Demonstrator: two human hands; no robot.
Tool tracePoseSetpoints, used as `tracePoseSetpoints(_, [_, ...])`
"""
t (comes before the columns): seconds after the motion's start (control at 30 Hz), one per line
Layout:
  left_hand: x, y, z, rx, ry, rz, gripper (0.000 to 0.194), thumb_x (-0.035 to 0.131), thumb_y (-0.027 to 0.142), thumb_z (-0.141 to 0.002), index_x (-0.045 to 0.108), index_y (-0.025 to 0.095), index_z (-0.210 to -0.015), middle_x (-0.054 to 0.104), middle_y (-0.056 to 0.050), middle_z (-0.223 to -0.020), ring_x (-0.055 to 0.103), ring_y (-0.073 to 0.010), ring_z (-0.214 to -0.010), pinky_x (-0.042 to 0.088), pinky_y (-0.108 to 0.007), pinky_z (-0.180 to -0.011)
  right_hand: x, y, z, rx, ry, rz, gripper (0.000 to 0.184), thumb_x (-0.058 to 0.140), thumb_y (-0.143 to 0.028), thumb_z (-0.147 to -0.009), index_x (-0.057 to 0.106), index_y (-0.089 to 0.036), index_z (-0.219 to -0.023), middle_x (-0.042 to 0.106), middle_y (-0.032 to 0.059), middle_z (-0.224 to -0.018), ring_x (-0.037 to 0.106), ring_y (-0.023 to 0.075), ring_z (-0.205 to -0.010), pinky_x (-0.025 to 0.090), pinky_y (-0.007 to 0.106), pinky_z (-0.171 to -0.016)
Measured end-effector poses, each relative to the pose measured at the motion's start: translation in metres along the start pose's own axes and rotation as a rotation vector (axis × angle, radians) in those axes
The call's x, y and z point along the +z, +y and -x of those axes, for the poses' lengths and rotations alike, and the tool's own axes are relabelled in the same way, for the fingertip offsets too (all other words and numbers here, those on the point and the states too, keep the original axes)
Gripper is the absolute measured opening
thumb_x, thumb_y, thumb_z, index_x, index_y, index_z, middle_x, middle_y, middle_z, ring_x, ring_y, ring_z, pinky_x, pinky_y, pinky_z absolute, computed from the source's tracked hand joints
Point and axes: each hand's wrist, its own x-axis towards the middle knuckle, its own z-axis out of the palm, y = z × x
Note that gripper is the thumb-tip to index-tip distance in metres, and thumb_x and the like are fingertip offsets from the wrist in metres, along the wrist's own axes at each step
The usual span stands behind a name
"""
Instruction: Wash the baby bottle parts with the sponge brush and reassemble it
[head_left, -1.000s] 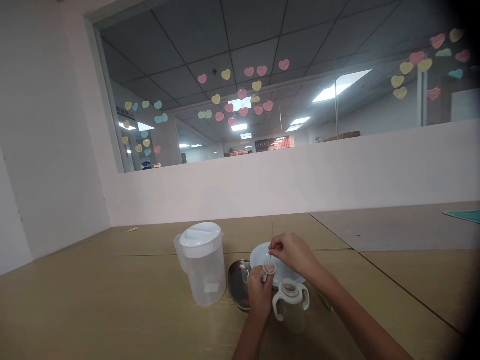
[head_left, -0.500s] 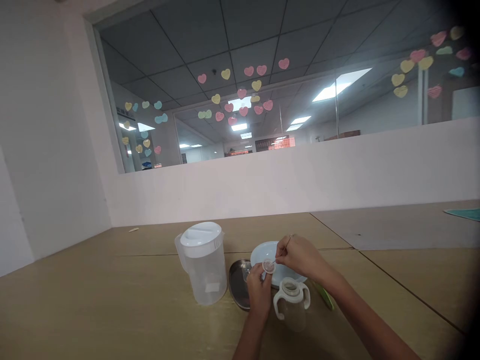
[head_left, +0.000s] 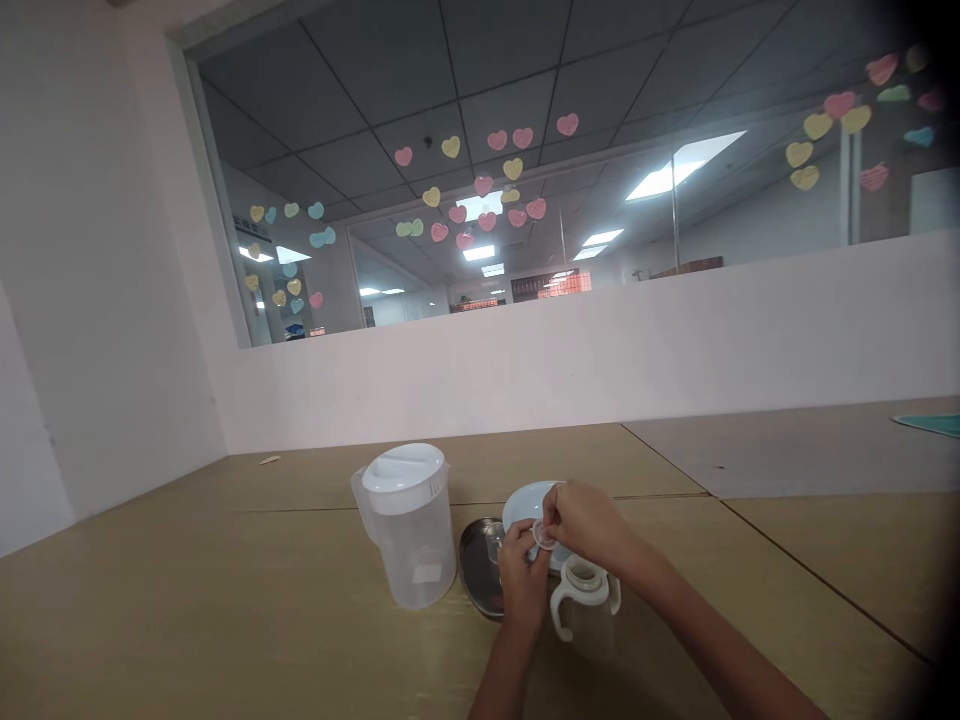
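My left hand (head_left: pixel 523 582) is closed on a small round whitish cap-like piece (head_left: pixel 543 537), holding it up over the plate's near side. My right hand (head_left: pixel 589 522) meets it from the right with its fingertips pinched at the piece; whatever they grip is too small and covered to make out. Just below the hands stands a clear bottle (head_left: pixel 589 625) with a white two-handled collar, its mouth uncovered. A pale blue plate (head_left: pixel 519 500) lies behind the hands. An oval metal tray (head_left: pixel 476 575) with a small clear item in it sits left of my left hand, partly hidden by it.
A tall translucent pitcher (head_left: pixel 415 545) with a white lid stands left of the tray. A small flat light piece (head_left: pixel 270 460) lies far left on the wooden table (head_left: pixel 225 600). A teal mat (head_left: pixel 930 426) is at the far right. A wall with a window (head_left: pixel 510 240) rises behind.
My right hand has come down and left, its fingertips now right against the round piece. The green thing under my right forearm is now covered. My left hand stays nearly in place.
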Motion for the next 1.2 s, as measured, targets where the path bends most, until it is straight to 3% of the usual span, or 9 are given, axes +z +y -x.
tracePoseSetpoints(0.1, [0.002, -0.006, 0.001, -0.032, 0.019, -0.064, 0.020, 0.052, 0.027, -0.079, 0.069, 0.017, -0.078, 0.067, -0.006, -0.082, 0.059, -0.0183, -0.079, 0.044, -0.029, -0.072, -0.015, -0.002, 0.010, -0.155, -0.056, -0.201, 0.014, 0.058, -0.030, -0.074, 0.069, -0.021, -0.072, 0.058, -0.0023, -0.059, 0.048, 0.0086, -0.054, 0.027, 0.019, -0.048])
tracePoseSetpoints(0.23, [0.004, -0.007, 0.001, -0.018, -0.009, -0.067, 0.022, 0.050, 0.028, -0.080, 0.069, 0.017, -0.082, 0.068, -0.007, -0.085, 0.058, -0.0186, -0.082, 0.043, -0.030, -0.075, -0.026, -0.011, 0.021, -0.287, 0.004, -0.296, 0.050, 0.035, -0.049, -0.088, 0.059, -0.017, -0.059, 0.048, -0.0031, -0.051, 0.036, 0.0071, -0.047, 0.023, 0.020, -0.045])
tracePoseSetpoints(0.4, [0.004, -0.003, 0.001, -0.066, -0.002, -0.063, 0.019, 0.052, 0.023, -0.074, 0.067, 0.015, -0.066, 0.067, -0.006, -0.074, 0.057, -0.0179, -0.074, 0.041, -0.028, -0.068, -0.005, -0.019, 0.015, -0.321, 0.178, -0.131, 0.057, 0.018, -0.041, -0.095, 0.048, -0.017, -0.053, 0.043, -0.0021, -0.047, 0.032, 0.0081, -0.044, 0.020, 0.024, -0.048])
tracePoseSetpoints(0.53, [0.003, 0.001, 0.000, -0.109, 0.002, 0.011, 0.019, 0.049, 0.023, -0.074, 0.066, 0.015, -0.069, 0.067, -0.005, -0.075, 0.058, -0.0181, -0.075, 0.041, -0.026, -0.066, 0.017, -0.015, 0.003, -0.462, 0.193, 0.060, 0.053, 0.015, -0.029, -0.097, 0.054, -0.017, -0.063, 0.051, -0.0006, -0.052, 0.040, 0.0083, -0.046, 0.022, 0.024, -0.049])
tracePoseSetpoints(0.7, [-0.002, 0.007, 0.000, -0.097, 0.066, -0.033, 0.018, 0.050, 0.021, -0.071, 0.066, 0.017, -0.067, 0.067, -0.004, -0.072, 0.058, -0.0178, -0.072, 0.041, -0.027, -0.067, 0.030, -0.008, -0.006, -0.440, 0.112, 0.342, 0.037, 0.026, -0.019, -0.095, 0.061, -0.013, -0.082, 0.062, 0.0058, -0.063, 0.053, 0.0116, -0.053, 0.023, 0.024, -0.048])
tracePoseSetpoints(0.87, [-0.004, 0.009, 0.002, -0.064, 0.130, -0.023, 0.019, 0.048, 0.021, -0.072, 0.065, 0.017, -0.066, 0.067, -0.004, -0.073, 0.057, -0.0174, -0.072, 0.041, -0.027, -0.066, 0.033, -0.012, -0.008, -0.392, 0.000, 0.433, 0.034, 0.028, -0.017, -0.094, 0.062, -0.015, -0.090, 0.065, 0.0071, -0.069, 0.061, 0.0151, -0.061, 0.028, 0.024, -0.049])
tracePoseSetpoints(1.0, [-0.001, 0.004, 0.002, -0.063, 0.108, -0.065, 0.017, 0.048, 0.019, -0.069, 0.064, 0.016, -0.064, 0.067, -0.005, -0.071, 0.058, -0.0180, -0.069, 0.041, -0.027, -0.063, 0.032, -0.013, -0.005, -0.321, -0.046, 0.420, 0.041, 0.025, -0.026, -0.095, 0.064, -0.015, -0.087, 0.067, 0.0098, -0.075, 0.063, 0.0180, -0.071, 0.032, 0.024, -0.053])
tracePoseSetpoints(1.2, [-0.001, 0.001, 0.002, -0.059, 0.141, -0.084, 0.022, 0.045, 0.022, -0.076, 0.066, 0.016, -0.072, 0.068, -0.006, -0.074, 0.059, -0.0181, -0.068, 0.041, -0.027, -0.062, 0.029, -0.012, -0.002, -0.259, 0.018, 0.271, 0.039, 0.028, -0.034, -0.094, 0.060, -0.017, -0.082, 0.067, 0.0070, -0.078, 0.063, 0.0168, -0.070, 0.032, 0.023, -0.054])
